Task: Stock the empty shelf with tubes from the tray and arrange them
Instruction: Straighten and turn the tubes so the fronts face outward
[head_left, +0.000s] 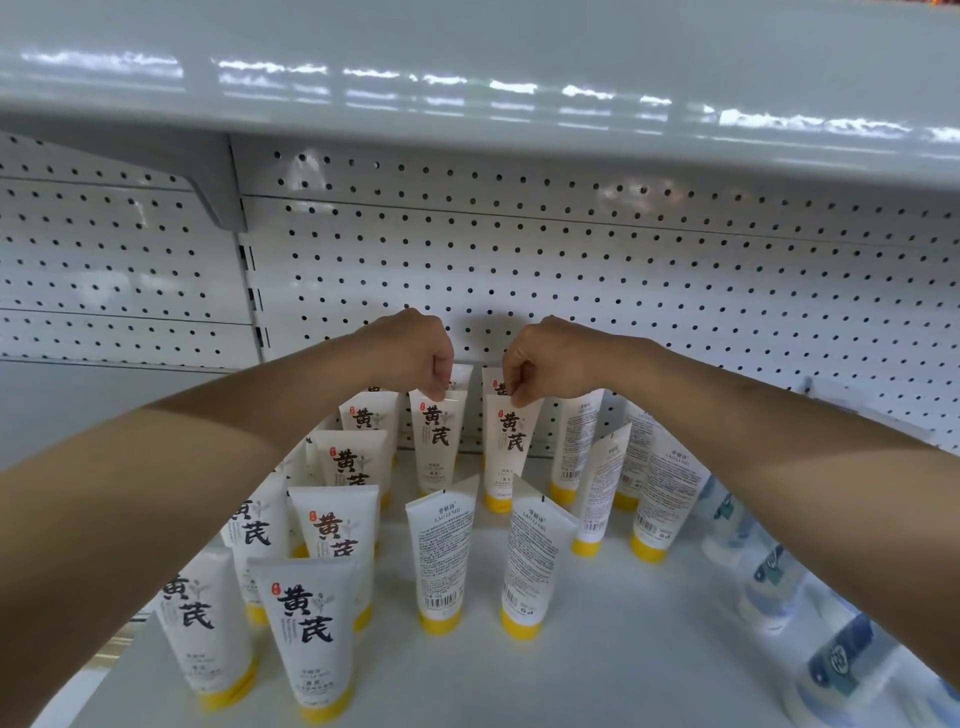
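Note:
Several white tubes with yellow caps stand cap-down in rows on the white shelf (597, 670). My left hand (415, 353) pinches the top edge of one front-facing tube (435, 441) near the back of the shelf. My right hand (545, 358) pinches the top edge of the neighbouring tube (511, 447). Both tubes stand upright with black characters facing me. Two tubes (441, 556) (530, 566) in front of them show their printed backs. More tubes stand at the left (311, 629) and right (660, 499). No tray is in view.
A white pegboard back wall (571, 270) rises behind the tubes. The upper shelf (467, 78) overhangs close above. Blue-and-white packages (810, 613) stand along the right side. A grey bracket (218, 182) is at the upper left.

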